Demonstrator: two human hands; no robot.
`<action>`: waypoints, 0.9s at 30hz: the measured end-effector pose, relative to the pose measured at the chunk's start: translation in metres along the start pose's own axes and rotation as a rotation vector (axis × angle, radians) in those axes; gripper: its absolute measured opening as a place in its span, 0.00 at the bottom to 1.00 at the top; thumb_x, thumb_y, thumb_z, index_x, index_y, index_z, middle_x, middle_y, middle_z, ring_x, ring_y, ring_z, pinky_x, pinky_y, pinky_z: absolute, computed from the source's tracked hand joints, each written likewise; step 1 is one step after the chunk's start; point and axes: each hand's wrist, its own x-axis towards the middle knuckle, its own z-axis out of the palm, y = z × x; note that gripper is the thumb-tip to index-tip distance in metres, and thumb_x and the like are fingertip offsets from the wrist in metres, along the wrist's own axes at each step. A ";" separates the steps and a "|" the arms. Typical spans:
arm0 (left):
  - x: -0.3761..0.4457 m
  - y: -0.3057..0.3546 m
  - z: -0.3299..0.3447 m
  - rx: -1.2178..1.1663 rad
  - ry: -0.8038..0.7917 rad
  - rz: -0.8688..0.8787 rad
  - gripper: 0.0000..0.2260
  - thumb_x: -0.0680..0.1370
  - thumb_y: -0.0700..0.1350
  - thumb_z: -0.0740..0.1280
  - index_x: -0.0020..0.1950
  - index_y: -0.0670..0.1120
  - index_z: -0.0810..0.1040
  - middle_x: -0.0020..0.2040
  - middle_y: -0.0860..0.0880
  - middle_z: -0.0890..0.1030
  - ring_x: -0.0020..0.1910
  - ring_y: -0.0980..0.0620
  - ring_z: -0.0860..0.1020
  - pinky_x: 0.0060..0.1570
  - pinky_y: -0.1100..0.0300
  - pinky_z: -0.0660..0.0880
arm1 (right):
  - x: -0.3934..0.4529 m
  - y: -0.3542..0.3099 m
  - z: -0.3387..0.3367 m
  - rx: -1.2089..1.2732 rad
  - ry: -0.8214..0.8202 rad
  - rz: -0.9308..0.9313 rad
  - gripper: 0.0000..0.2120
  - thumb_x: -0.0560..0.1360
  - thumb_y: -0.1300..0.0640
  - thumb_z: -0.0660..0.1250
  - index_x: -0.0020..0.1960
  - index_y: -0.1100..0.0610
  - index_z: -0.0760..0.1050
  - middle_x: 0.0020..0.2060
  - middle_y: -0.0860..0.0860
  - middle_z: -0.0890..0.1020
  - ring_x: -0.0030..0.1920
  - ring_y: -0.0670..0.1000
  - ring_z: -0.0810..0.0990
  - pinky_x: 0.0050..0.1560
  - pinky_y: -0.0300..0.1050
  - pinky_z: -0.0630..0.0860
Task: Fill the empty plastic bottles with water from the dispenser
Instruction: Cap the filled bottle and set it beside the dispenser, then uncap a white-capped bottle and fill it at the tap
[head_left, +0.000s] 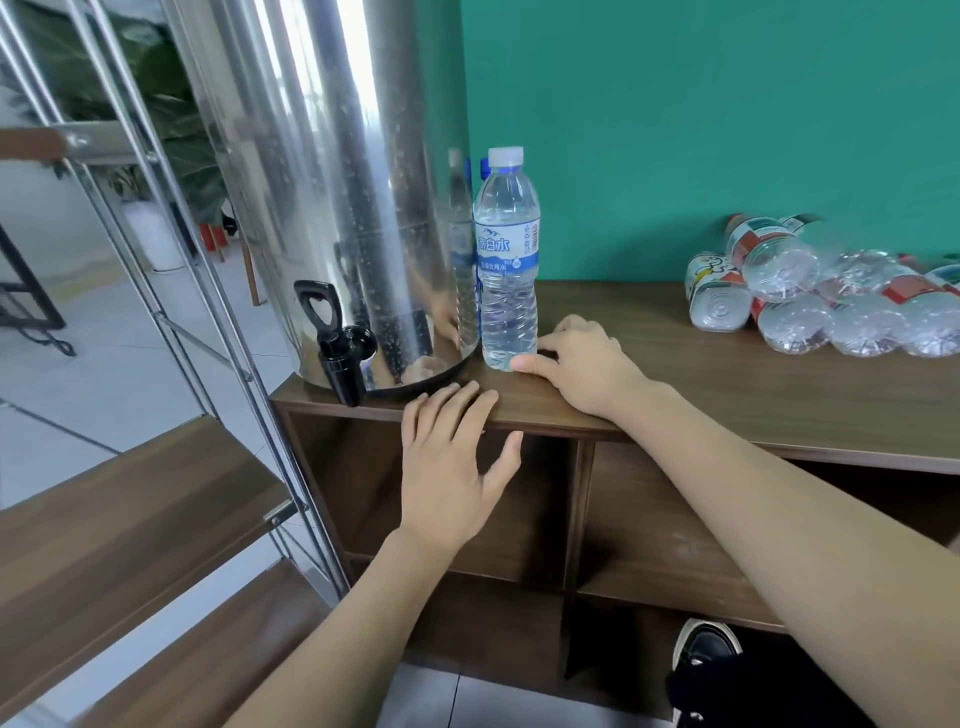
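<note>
A tall steel water dispenser (332, 182) stands at the left end of the wooden cabinet top (727, 384), its black tap (340, 348) hanging over the front edge. A capped, water-filled bottle (506, 260) with a blue label stands upright just right of the dispenser. My right hand (582, 364) rests flat on the cabinet top, thumb tip touching the bottle's base. My left hand (452, 467) is spread open, fingertips on the front edge of the top, below the dispenser. Several empty bottles (821, 301) lie piled on their sides at the far right.
Blue bottle caps (484, 167) show behind the full bottle. A metal-framed shelf rack (156, 322) with wooden boards stands to the left of the cabinet. Open cubbies (670, 525) lie below the top. A green wall backs the cabinet. A black shoe (706, 654) shows on the floor.
</note>
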 end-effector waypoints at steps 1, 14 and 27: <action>0.000 0.000 0.000 0.002 0.000 -0.001 0.20 0.81 0.57 0.66 0.64 0.45 0.84 0.65 0.46 0.83 0.69 0.45 0.77 0.76 0.46 0.63 | 0.001 -0.002 0.000 -0.005 0.008 0.000 0.26 0.78 0.32 0.60 0.67 0.46 0.80 0.60 0.55 0.74 0.65 0.58 0.71 0.66 0.58 0.69; 0.001 0.007 0.004 0.031 0.017 -0.030 0.20 0.81 0.58 0.65 0.63 0.46 0.84 0.64 0.45 0.83 0.68 0.43 0.77 0.75 0.43 0.62 | -0.019 0.038 -0.012 -0.159 0.308 0.052 0.30 0.81 0.36 0.58 0.67 0.58 0.78 0.68 0.57 0.75 0.71 0.58 0.69 0.71 0.57 0.65; -0.001 0.012 0.007 0.038 0.007 -0.026 0.21 0.81 0.58 0.64 0.64 0.46 0.84 0.65 0.45 0.82 0.69 0.43 0.77 0.76 0.43 0.61 | 0.001 0.080 -0.035 -0.468 0.210 0.200 0.34 0.81 0.33 0.52 0.73 0.57 0.69 0.75 0.65 0.65 0.73 0.64 0.67 0.76 0.58 0.56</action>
